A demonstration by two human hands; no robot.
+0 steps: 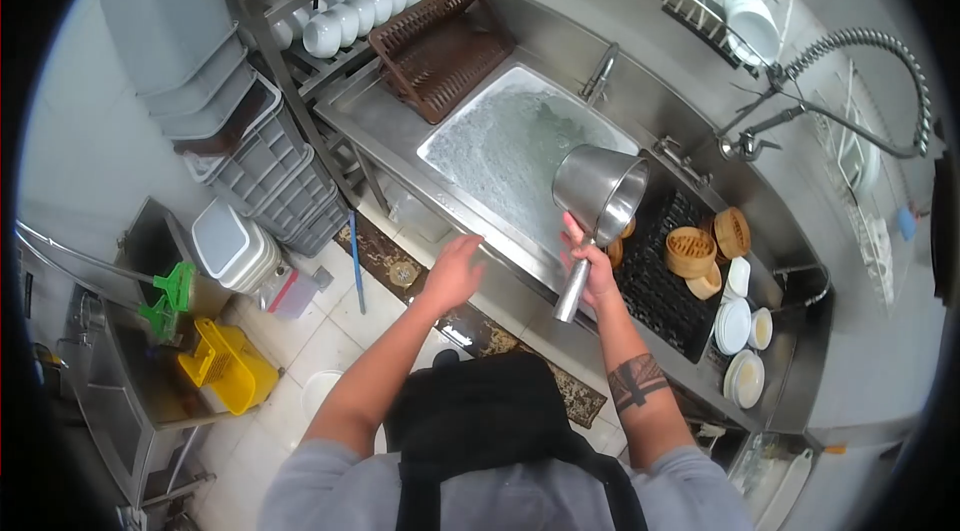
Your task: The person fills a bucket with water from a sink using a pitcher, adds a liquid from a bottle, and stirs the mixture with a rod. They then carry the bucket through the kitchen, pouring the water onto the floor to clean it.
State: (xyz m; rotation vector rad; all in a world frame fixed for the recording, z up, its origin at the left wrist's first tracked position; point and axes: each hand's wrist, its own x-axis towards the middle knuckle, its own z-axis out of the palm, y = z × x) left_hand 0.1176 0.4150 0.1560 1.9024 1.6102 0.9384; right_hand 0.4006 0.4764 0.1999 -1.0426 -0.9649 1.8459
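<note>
My right hand (pixel 594 276) is closed around the handle of a steel dipper (pixel 590 186), a deep metal cup with a thick tubular handle. The dipper is tilted, its mouth facing right, above the front right part of a sink basin (pixel 455 143) full of foamy water. My left hand (pixel 455 273) hovers by the front edge of the counter, left of the dipper. Its fingers are loosely extended, and nothing shows in it. The dipper's handle crosses my right palm and partly hides it.
Right of the basin, bamboo steamers (pixel 690 252) stand on a black rack (pixel 665 291), near stacked white dishes (pixel 733 326). A brown dish rack (pixel 445 51) sits behind left; a spray hose (pixel 880 36) hangs right. Grey crates (pixel 270 161) and a yellow mop wringer (pixel 235 366) stand left.
</note>
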